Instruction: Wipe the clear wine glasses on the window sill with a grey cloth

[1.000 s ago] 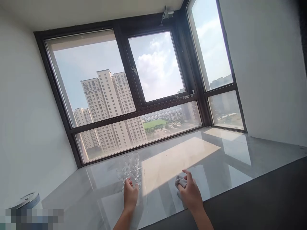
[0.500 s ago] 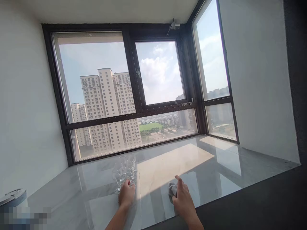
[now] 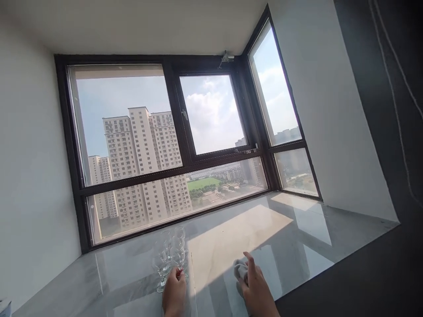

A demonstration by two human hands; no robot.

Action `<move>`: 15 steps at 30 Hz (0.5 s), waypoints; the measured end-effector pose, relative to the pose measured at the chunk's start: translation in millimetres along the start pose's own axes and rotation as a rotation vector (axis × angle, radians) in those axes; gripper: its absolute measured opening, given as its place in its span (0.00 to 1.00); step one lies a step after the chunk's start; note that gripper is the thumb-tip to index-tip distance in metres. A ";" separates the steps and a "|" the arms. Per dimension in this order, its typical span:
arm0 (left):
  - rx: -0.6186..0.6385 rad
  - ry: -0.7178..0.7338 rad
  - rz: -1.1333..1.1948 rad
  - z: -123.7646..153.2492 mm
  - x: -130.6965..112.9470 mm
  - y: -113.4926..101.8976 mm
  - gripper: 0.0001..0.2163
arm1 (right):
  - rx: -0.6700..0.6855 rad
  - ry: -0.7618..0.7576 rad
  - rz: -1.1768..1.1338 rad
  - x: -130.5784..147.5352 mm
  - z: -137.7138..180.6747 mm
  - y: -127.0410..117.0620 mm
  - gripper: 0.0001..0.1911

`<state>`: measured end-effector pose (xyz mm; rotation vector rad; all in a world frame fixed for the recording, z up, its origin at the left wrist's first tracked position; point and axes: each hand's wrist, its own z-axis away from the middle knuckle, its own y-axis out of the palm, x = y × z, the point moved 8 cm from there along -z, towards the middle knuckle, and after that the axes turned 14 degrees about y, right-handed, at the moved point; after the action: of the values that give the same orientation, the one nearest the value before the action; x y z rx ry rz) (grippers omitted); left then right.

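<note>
Several clear stemmed glasses (image 3: 160, 264) stand in a cluster on the sill near the window, left of centre. My left hand (image 3: 174, 290) is closed at the low part of the front right glass (image 3: 178, 253), fingers pinched around its stem; the hand covers the foot. My right hand (image 3: 259, 288) grips a crumpled grey cloth (image 3: 240, 268) over the front part of the sill, with the index finger sticking out past it. The sides of the cloth under the fingers are hidden.
A glossy, marble-patterned window sill (image 3: 228, 237) spans the view, with sunlight across its middle. Dark-framed windows (image 3: 180, 169) rise behind it, with pale walls (image 3: 29, 149) on both sides. The front edge slants up to the right. A partly cropped container (image 3: 5, 307) shows at lower left.
The view has tilted upward and turned slightly right, so the glasses and hands appear lower. Both hands keep nearly the same places on the glass and the cloth.
</note>
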<state>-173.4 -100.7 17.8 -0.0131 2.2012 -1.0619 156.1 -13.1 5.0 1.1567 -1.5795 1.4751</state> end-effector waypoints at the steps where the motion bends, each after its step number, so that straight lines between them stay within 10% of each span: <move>1: 0.026 0.027 0.023 -0.3 -1.6 2.1 0.08 | -0.013 -0.009 -0.020 0.9 1.4 -0.2 0.33; 8: 0.020 0.131 0.106 -7.2 -5.6 9.1 0.12 | -0.081 -0.032 -0.116 8.0 9.1 -5.5 0.31; 15: -0.212 0.768 0.048 0.9 -61.2 12.2 0.15 | -0.112 -0.054 -0.272 12.7 9.6 0.6 0.36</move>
<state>-122.6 -75.6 44.0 0.4140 2.9704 -0.8846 151.6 -24.6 15.1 1.2967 -1.4543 1.1738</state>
